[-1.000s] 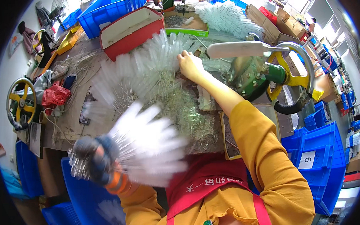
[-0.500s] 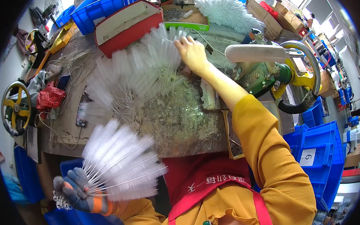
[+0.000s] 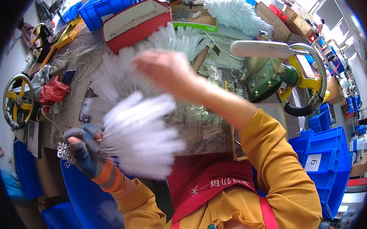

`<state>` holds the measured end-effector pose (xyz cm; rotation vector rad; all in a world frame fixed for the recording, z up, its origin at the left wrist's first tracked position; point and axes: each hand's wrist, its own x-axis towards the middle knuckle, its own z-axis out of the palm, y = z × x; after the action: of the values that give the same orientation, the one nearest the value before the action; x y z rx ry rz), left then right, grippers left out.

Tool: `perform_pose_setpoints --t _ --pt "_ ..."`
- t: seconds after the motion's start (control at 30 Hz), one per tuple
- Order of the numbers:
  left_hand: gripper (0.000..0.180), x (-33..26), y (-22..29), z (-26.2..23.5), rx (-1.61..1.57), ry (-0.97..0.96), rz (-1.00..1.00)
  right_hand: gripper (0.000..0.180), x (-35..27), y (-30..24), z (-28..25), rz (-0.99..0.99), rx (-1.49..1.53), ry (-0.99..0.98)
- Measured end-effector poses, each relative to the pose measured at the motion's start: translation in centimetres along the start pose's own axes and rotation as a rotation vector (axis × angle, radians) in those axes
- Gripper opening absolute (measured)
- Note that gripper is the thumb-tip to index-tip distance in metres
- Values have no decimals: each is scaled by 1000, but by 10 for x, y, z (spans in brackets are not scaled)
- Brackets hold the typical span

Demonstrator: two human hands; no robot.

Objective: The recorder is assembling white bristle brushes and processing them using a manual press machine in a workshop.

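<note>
In my gloved left hand, a fanned bunch of white bottle brushes is gripped by the wire stems. Their small wire loops stick out past the fist on the far left. My bare right hand hovers over the table, smeared by motion, in front of the loose brushes spread there; whether it holds anything cannot be made out. More white brushes lie beyond that hand, beside a red box.
A green machine with a yellow handwheel stands at the right of the worktable. The open red box and a blue crate sit at the back left. Blue bins are stacked at my right. A phone lies at the left.
My right hand has moved left and nearer across the loose brushes. My left hand has risen, bringing its bunch up and over the table's front edge.
</note>
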<state>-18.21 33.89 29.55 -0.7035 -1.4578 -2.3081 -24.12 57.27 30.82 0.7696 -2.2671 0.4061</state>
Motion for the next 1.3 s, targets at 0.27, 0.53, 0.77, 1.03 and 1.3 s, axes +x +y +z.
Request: perform_pose_setpoints --t 0.27,0.53,0.77,1.03,1.3 --pt "27 -18 2 -12 -2 -34 -53 20 -102 177 26 958 -594 -633" --pt "64 29 -9 20 962 -1383 246 25 -128 207 49 1083 -716 -720" --pt "54 21 -7 6 576 -1039 138 20 -130 211 33 1029 -835 -587" --pt "35 -16 10 -13 -401 -109 -152 13 -51 140 7 278 -573 -93" --pt "28 -47 13 -20 474 195 92 21 -13 -23 -48 -353 -158 106"
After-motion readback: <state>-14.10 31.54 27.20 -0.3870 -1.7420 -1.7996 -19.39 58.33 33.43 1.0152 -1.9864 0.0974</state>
